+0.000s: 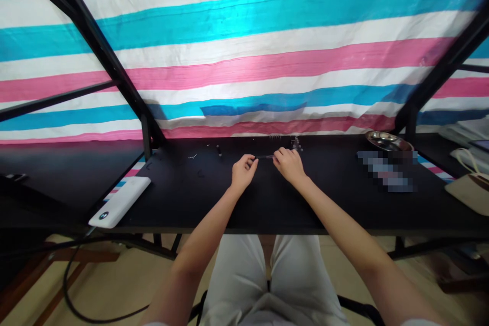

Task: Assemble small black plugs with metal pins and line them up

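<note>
Both my hands rest on the black table near its far edge. My left hand and my right hand have their fingers curled, and between them they hold a thin dark rod-like piece, one hand at each end. Just beyond my right hand lie a few small dark and metal parts; they are too small to name. A small dark upright piece and some tiny bits lie left of my left hand.
A white power bank with a cable lies at the table's left edge. A metal bowl sits at the back right beside a blurred patch. Black frame bars slant up on both sides before a striped tarp.
</note>
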### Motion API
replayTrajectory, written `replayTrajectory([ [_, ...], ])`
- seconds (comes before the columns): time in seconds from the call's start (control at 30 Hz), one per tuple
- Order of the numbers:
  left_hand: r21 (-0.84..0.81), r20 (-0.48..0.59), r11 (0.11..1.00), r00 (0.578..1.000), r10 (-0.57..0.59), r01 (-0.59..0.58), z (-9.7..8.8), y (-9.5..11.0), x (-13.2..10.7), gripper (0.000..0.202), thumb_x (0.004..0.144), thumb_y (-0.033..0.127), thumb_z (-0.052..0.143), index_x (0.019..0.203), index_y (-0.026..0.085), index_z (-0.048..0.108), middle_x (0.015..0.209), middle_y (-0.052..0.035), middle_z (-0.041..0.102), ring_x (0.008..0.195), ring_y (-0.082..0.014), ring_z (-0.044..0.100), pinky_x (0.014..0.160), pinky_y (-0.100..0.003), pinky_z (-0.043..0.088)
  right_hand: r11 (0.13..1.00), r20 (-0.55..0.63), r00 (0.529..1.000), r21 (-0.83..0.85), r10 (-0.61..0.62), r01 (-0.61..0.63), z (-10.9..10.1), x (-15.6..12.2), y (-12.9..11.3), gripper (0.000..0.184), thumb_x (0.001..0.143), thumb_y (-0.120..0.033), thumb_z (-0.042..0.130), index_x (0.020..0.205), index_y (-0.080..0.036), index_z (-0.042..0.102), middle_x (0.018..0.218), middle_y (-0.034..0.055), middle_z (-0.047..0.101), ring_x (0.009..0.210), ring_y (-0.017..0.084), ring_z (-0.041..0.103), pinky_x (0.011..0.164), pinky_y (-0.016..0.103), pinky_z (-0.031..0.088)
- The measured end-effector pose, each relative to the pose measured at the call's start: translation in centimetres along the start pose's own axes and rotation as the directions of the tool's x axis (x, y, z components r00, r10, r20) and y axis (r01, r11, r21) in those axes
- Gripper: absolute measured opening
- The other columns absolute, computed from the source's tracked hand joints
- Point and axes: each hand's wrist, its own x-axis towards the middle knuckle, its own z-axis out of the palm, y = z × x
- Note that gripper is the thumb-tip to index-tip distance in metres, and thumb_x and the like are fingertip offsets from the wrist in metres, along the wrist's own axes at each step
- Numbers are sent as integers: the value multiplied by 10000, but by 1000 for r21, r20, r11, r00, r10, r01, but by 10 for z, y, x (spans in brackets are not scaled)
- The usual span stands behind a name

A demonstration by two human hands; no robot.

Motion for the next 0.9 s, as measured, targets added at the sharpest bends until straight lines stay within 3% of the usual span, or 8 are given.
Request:
replayTrajectory([
  [0.13, -33, -59, 997, 996, -72, 70, -3, -2, 3, 292, 782, 424, 529, 909, 167, 581, 578, 33, 530, 451, -64, 452, 477, -180, 378, 996, -39, 997, 56, 65, -62, 6, 9, -8, 246, 897, -226, 359, 831, -164, 588, 748, 64, 594, 627, 150, 487, 660, 305, 238],
  [0.3, -22, -79, 997, 994, -71, 69, -5, -2, 3, 310, 788, 440, 519, 914, 167, 594, 574, 28, 548, 461, -71, 484, 492, -183, 394, 981, -74, 992, 173, 103, -89, 16, 0, -16, 242, 905, -236, 365, 849, -164, 590, 753, 51, 620, 644, 142, 530, 670, 285, 272],
  [0.57, -46, 6, 998, 999, -31, 32, -4, 2, 1, 319, 815, 433, 484, 903, 158, 619, 554, 19, 561, 471, -79, 509, 480, -184, 407, 962, -94, 989, 260, 113, -85, 15, -10, -18, 275, 922, -262, 347, 958, -163, 602, 837, 77, 638, 711, 157, 570, 681, 289, 324],
  [0.9, -115, 20, 992, 999, -45, 47, -7, 5, 0, 314, 828, 447, 464, 846, 162, 594, 572, 14, 555, 473, -74, 516, 455, -172, 406, 949, -141, 987, 314, 75, -27, 5, -9, -21, 301, 922, -234, 328, 1047, -148, 587, 882, 84, 649, 751, 166, 573, 702, 290, 379],
])
